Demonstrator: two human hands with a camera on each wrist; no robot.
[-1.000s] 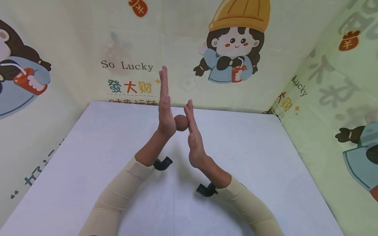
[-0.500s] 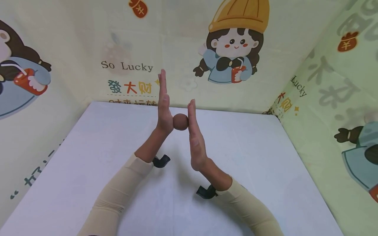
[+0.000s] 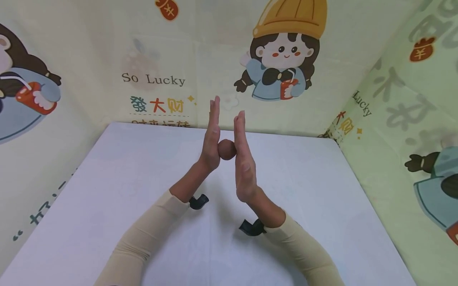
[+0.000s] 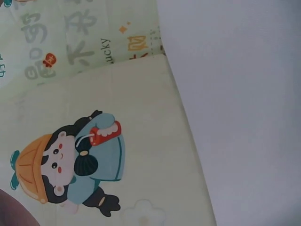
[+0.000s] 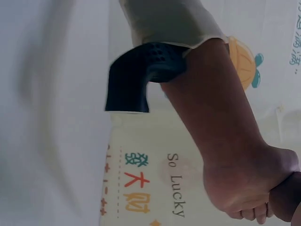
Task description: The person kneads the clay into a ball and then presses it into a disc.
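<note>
A small brown ball (image 3: 227, 149) is pressed between my two palms, above the table. My left hand (image 3: 211, 147) stands upright on its left side, fingers straight and pointing away from me. On the other side is my right hand (image 3: 245, 163), just as flat, its finger section against the ball and its heel nearer to me. In the right wrist view the left hand (image 5: 244, 183) shows with the ball (image 5: 286, 197) at its palm, cut off by the frame edge. Only a dark, blurred skin-like edge enters the left wrist view at its lower left corner.
A white table (image 3: 304, 186) lies below the hands. Printed cartoon cloth (image 3: 214, 51) walls it in at the back and both sides. A black curved wrist mount (image 3: 198, 201) sits at the left cuff, another black mount (image 3: 252, 227) at the right.
Both hands and the ball have shifted to the right. The left fingertips have come back towards me while the right ones have moved farther forward, the ball staying between the palms.
</note>
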